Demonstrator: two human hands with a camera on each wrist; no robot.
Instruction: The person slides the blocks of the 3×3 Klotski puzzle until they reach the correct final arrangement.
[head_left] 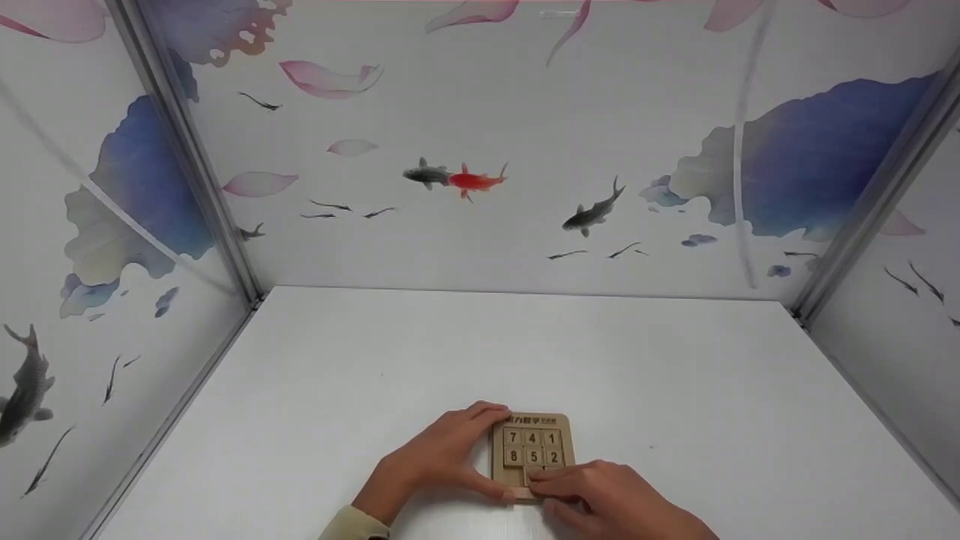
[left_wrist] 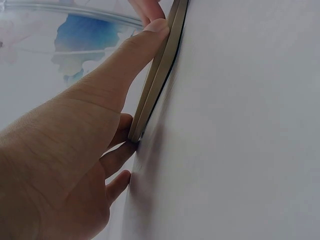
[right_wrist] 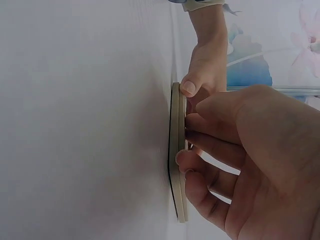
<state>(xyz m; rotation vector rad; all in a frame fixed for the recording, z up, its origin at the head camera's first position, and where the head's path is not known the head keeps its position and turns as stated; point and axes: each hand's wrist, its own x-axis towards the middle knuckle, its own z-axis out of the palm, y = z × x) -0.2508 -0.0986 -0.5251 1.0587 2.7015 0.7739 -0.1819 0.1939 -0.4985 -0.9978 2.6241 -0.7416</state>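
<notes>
A wooden number slide puzzle (head_left: 533, 420) lies on the white table, its upper rows reading 7 4 1 and 8 5 2. The bottom-left slot (head_left: 508, 477) holds no tile. My left hand (head_left: 442, 454) spans the puzzle's left side, thumb at the near corner and fingers at the far corner. In the left wrist view that thumb (left_wrist: 159, 26) presses the frame edge (left_wrist: 160, 75). My right hand (head_left: 611, 491) touches the bottom row with its fingertips, covering most of those tiles. Seen from the right wrist, its fingers (right_wrist: 215, 145) are bent over the puzzle's face.
The white tabletop (head_left: 525, 345) extends around the puzzle. Behind it stands a white panel (head_left: 480, 247) printed with fish, petals and blue leaves. Similar side panels meet it at metal corner posts (head_left: 187, 150).
</notes>
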